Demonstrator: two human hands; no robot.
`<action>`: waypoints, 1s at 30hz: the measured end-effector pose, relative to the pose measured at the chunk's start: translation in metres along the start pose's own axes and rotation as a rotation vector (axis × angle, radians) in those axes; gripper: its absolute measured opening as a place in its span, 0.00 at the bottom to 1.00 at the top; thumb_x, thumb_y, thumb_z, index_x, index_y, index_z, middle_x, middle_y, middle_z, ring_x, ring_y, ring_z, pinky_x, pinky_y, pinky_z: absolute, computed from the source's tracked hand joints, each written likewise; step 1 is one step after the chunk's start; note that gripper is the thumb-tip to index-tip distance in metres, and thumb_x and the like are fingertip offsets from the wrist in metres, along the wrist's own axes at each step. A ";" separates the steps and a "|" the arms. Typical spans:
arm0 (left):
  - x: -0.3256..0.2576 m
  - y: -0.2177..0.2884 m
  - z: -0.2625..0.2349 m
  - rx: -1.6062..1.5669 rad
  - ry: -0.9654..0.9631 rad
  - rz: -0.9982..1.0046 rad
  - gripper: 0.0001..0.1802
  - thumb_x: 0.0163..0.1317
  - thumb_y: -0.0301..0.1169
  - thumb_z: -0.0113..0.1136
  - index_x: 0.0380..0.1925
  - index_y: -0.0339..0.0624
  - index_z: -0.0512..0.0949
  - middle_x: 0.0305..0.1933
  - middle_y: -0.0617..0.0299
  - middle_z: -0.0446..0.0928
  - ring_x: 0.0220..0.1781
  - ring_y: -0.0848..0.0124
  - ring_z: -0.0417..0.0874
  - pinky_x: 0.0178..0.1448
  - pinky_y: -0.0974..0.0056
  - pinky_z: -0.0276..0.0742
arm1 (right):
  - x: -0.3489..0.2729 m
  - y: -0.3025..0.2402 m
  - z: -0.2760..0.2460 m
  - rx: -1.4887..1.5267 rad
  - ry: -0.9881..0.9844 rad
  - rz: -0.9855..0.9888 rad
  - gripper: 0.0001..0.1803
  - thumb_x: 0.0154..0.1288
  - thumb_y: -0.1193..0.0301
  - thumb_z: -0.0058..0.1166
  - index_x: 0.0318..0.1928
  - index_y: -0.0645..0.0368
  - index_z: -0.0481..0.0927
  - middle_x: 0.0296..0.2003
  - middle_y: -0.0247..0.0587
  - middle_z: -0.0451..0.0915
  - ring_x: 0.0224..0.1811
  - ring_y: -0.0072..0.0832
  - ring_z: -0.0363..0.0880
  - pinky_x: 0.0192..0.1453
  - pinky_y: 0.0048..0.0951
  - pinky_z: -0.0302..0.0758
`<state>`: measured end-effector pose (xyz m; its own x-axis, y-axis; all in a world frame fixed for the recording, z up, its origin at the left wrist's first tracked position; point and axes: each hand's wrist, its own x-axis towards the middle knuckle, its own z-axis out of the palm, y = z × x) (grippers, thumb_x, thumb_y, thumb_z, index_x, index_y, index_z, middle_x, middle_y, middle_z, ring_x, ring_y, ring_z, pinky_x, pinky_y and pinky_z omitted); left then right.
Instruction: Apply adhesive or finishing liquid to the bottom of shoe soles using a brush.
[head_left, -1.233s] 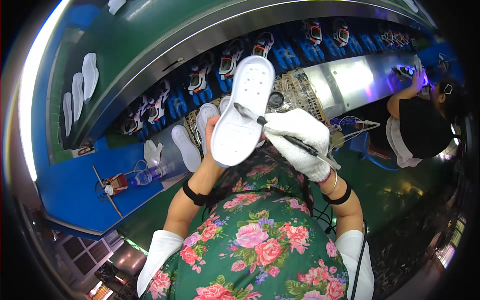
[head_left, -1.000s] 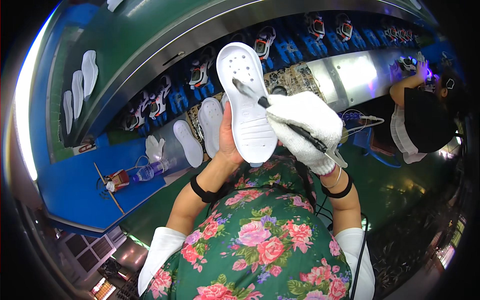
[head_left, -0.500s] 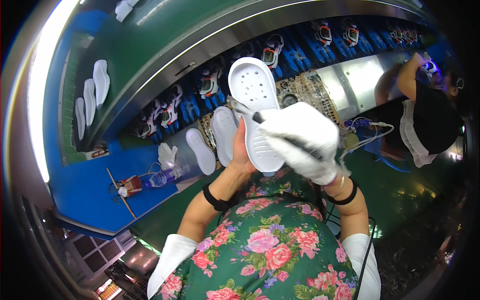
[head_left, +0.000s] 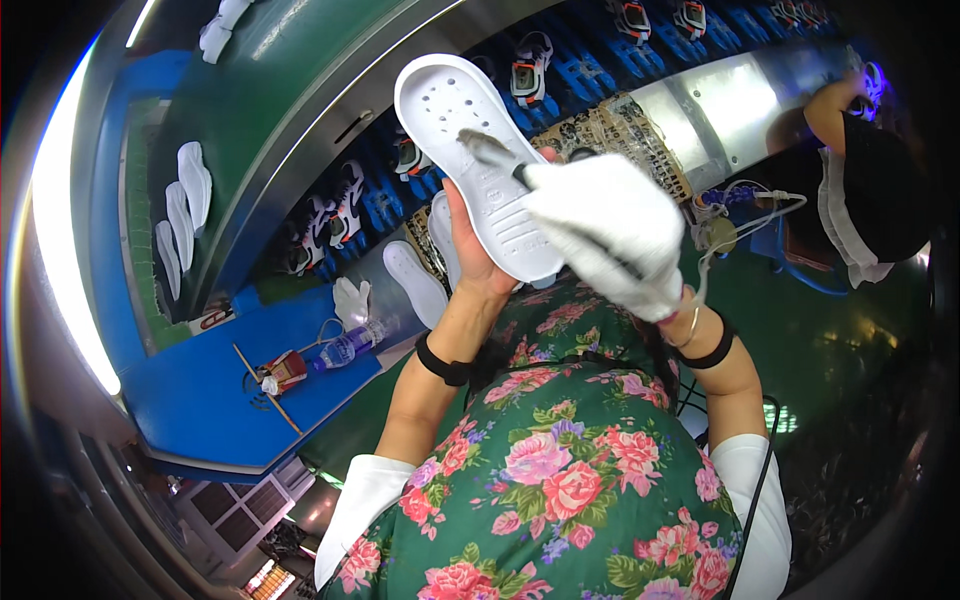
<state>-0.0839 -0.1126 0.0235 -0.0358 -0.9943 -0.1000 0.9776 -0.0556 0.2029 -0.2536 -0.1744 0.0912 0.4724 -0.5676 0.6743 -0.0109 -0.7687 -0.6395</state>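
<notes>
A white shoe sole (head_left: pixel 495 212), with small holes in its forefoot and ridges toward the other end, rests in my bare left hand (head_left: pixel 468 250). My left fingers wrap under it, and the thumb lies along its left edge. My right hand (head_left: pixel 608 235), in a white glove and slightly blurred, grips a small brush (head_left: pixel 492 150) by its dark handle. The bristles lie over the sole's inner face, just below the holes. Two more white soles, a nearer one (head_left: pixel 415 283) and one partly hidden by my left hand (head_left: pixel 441 232), lie on the bench beyond my left forearm.
Shoes (head_left: pixel 530 72) sit in blue holders along the line ahead. Patterned cardboard (head_left: pixel 625 140) covers part of the metal ledge. On the blue table stand a bottle (head_left: pixel 345 347) and a white glove (head_left: pixel 352 300). White insoles (head_left: pixel 194 190) lie far left. A co-worker (head_left: pixel 870 190) works at right.
The sole and my left hand have moved up and left, and the sole tilts more to the left. The brush has shifted further onto the sole's forefoot. The whole view has turned slightly.
</notes>
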 end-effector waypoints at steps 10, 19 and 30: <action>0.009 0.004 0.008 -0.070 -0.010 0.012 0.52 0.62 0.75 0.42 0.73 0.48 0.59 0.69 0.50 0.69 0.62 0.41 0.76 0.63 0.35 0.76 | -0.007 0.000 0.004 0.086 0.006 0.038 0.11 0.56 0.81 0.64 0.41 0.60 0.88 0.42 0.46 0.87 0.40 0.38 0.86 0.47 0.34 0.80; 0.012 0.019 0.003 0.005 -0.021 0.017 0.51 0.62 0.75 0.41 0.74 0.51 0.58 0.71 0.49 0.66 0.63 0.43 0.74 0.57 0.33 0.78 | -0.019 0.009 0.010 0.217 -0.049 0.108 0.12 0.53 0.77 0.70 0.40 0.56 0.89 0.39 0.41 0.88 0.40 0.35 0.86 0.44 0.33 0.82; 0.011 0.040 -0.010 0.153 -0.093 -0.141 0.55 0.57 0.73 0.54 0.73 0.45 0.59 0.71 0.45 0.64 0.56 0.43 0.74 0.54 0.42 0.77 | -0.025 0.009 0.009 0.199 -0.111 0.065 0.13 0.53 0.75 0.70 0.42 0.52 0.89 0.39 0.38 0.87 0.37 0.36 0.86 0.42 0.32 0.82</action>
<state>-0.0432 -0.1250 0.0205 -0.1955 -0.9795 -0.0488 0.9189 -0.2004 0.3397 -0.2580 -0.1649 0.0651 0.5709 -0.5697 0.5912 0.1242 -0.6519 -0.7481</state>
